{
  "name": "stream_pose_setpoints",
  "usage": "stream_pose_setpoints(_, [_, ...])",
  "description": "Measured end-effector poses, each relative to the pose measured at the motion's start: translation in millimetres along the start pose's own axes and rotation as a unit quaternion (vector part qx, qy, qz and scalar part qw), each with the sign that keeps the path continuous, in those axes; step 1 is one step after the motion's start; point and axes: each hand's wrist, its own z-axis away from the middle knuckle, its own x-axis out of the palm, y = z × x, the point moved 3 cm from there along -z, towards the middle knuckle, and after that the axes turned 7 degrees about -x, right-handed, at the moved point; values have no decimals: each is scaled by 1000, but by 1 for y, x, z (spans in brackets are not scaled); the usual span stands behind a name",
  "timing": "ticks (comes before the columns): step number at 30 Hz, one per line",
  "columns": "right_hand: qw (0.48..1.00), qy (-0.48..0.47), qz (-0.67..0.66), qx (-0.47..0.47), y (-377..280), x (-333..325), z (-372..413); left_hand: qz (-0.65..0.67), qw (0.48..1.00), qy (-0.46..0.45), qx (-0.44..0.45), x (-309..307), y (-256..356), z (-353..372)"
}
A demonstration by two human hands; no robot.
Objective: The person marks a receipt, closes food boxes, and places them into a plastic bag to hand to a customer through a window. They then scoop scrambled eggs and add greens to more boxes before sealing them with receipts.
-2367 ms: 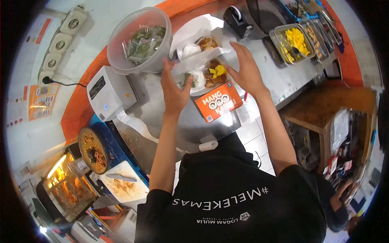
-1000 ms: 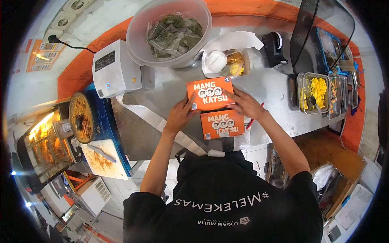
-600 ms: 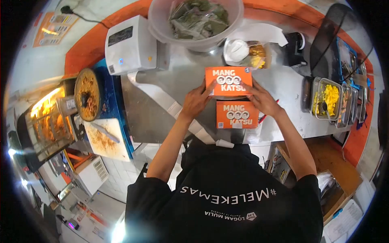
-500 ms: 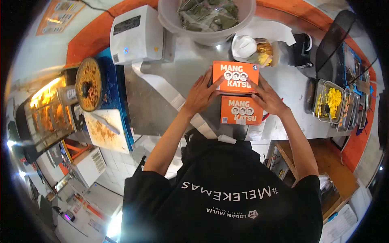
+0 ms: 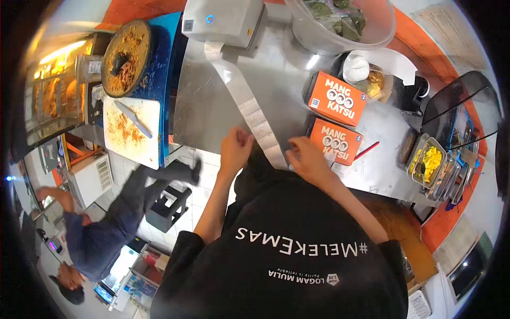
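A long white strip of paper labels [image 5: 249,109] runs from the white label printer [image 5: 226,24] down to the front of my black shirt. Left of the strip is my left hand [image 5: 236,151], its fingers curled together; anything inside them is hidden. Beside the strip's lower end, my right hand [image 5: 311,159] has bent fingers, with a gap between thumb and forefinger. Two orange MANG KATSU boxes sit at the right, an upper box [image 5: 336,100] and a lower box [image 5: 340,139] nearer me. Neither hand appears to grip a box.
A clear tub of leaves [image 5: 297,26] stands at the back. Right are a red pen [image 5: 366,150] and a container of yellow food [image 5: 429,162]. Left are a cutting board [image 5: 114,141] with a knife [image 5: 134,118] and a round food pan [image 5: 112,80]. Another person [image 5: 106,239] is behind.
Both hands have left the boxes and drawn back toward my body, around the label strip. The view has turned, and another person has come into sight at lower left.
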Motion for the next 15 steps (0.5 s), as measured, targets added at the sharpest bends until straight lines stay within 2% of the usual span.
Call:
stream_pose_setpoints(3, [971, 144, 162, -104, 31, 75, -35, 147, 985, -46, -74, 13, -58, 16])
stream_pose_setpoints(5, [997, 76, -13, 25, 29, 73, -58, 197, 976, -45, -75, 22, -70, 14])
stream_pose_setpoints(6, [990, 41, -97, 92, 28, 73, -65, 223, 971, -45, -74, 27, -73, 11])
stream_pose_setpoints(7, [988, 41, -125, 78, 38, 81, -69, 232, 968, -56, -75, 20, -62, 11])
stream_pose_setpoints(10, [969, -20, -236, 73, 43, 88, -76, 366, 925, -73, -79, 23, -60, 2])
stream_pose_setpoints(12, [970, -10, -238, 49, 42, 90, -74, 219, 974, 52, 35, 6, -53, 0])
stream_pose_setpoints(13, [970, -5, -239, 37, 40, 90, -72, 140, 979, 115, 92, -5, -43, 0])
stream_pose_setpoints(15, [971, -10, -237, 28, 16, 80, -68, 116, 962, 128, 212, -26, -13, 3])
